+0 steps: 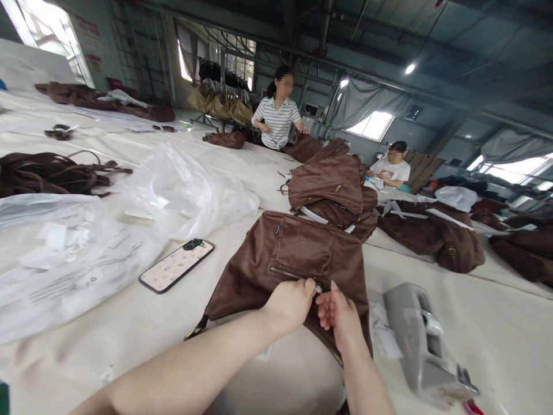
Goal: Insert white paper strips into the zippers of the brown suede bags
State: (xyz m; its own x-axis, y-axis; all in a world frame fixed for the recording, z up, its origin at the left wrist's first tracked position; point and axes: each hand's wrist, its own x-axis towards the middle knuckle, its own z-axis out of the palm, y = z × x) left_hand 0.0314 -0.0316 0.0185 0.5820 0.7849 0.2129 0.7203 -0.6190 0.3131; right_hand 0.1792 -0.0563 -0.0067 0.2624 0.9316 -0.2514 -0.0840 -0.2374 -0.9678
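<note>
A dark brown leather-look bag (302,248) lies on the table in front of me, with a zipped pocket across its panel. My left hand (288,304) is closed at the right end of the pocket's zip (287,272), thumb pressed against the curled fingers. A small pale piece (318,289) shows beside that thumb; what the fingers hold is mostly hidden. Just to its right, my right hand (339,314) is over the bag, fingers loosely curled and thumb apart, with nothing visible gripped. A metal clasp (196,328) hangs at the bag's left corner.
Left are a phone (177,266), clear plastic bags (185,190) and dark straps (47,173). A grey tape dispenser (419,340) stands right. Brown bags (328,178) are piled beyond. Two people, one in a striped shirt (276,121), are farther back.
</note>
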